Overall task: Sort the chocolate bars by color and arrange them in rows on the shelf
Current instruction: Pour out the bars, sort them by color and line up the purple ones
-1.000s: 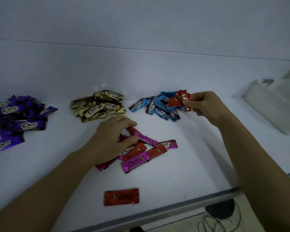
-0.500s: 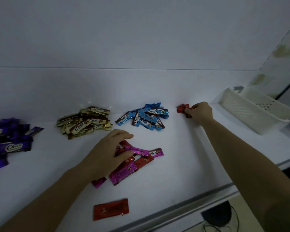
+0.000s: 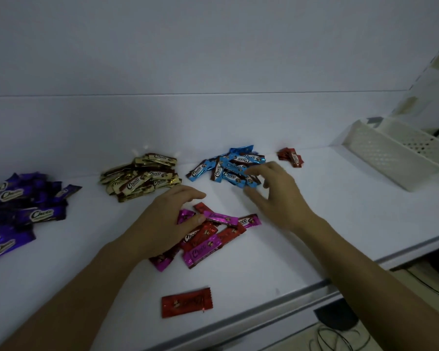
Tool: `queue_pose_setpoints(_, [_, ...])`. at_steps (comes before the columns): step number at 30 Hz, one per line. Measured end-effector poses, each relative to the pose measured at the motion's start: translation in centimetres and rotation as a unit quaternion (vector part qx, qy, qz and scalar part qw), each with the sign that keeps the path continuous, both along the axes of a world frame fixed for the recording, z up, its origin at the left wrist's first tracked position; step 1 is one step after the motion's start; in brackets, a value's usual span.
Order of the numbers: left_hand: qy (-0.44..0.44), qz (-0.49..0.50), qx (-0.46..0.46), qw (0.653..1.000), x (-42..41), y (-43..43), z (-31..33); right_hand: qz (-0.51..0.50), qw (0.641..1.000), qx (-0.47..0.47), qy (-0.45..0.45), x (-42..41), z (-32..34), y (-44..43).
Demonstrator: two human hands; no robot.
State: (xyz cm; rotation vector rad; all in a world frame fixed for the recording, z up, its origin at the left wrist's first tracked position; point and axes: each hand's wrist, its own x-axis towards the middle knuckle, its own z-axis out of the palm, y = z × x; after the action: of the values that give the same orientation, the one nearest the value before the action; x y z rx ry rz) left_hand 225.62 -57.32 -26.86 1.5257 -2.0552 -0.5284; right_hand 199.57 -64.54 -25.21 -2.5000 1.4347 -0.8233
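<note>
I see the left hand [image 3: 170,221] resting on the mixed pile of pink and red bars [image 3: 208,239] in the middle of the shelf [image 3: 340,224]. Its fingers are loose and the thumb touches one pink bar [image 3: 221,218]. The right hand [image 3: 276,196] hovers released and empty, just before the blue pile [image 3: 228,165]. A small red pile [image 3: 289,157] lies by the back wall, and one red bar [image 3: 186,302] lies alone near the front edge.
</note>
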Motion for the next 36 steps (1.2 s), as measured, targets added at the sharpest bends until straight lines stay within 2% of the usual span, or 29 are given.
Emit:
queue_pose_setpoints(4, [-0.016,0.031,-0.042,0.999,1.4,0.2,1.1,0.167,0.981,0.004,0.098,0.8,0.8,4.4])
queue_pose_setpoints(6, [-0.010,0.033,-0.062,0.997,1.8,0.5,2.0,0.202,0.969,0.021,0.144,0.8,0.7,5.2])
queue_pose_setpoints(9, [-0.036,-0.009,-0.052,0.998,1.8,1.1,2.9,0.198,0.961,0.039,0.188,0.7,0.0,5.2])
queue_pose_setpoints(15, [-0.131,-0.064,0.036,0.989,0.0,2.0,2.8,0.165,0.974,0.014,0.155,0.9,-1.3,5.9])
queue_pose_setpoints(20, [-0.141,-0.057,0.071,0.986,-0.4,1.9,2.7,0.102,0.990,-0.012,0.100,1.0,-0.8,5.9])
queue_pose_setpoints(24, [-0.125,-0.063,0.094,0.986,-0.4,1.9,2.6,0.137,0.987,0.080,0.027,2.5,1.1,5.7])
queue_pose_setpoints(28, [-0.120,-0.046,0.096,0.987,1.0,1.6,2.7,0.199,0.965,0.143,0.093,4.7,1.4,5.7])
queue_pose_setpoints(32, [-0.137,-0.078,0.105,0.982,2.5,1.5,2.9,0.191,0.959,0.107,0.178,5.9,1.2,5.6])
queue_pose_setpoints(36, [-0.155,-0.087,0.137,0.974,2.9,1.5,3.2,0.183,0.959,0.062,0.209,6.2,0.8,6.1])
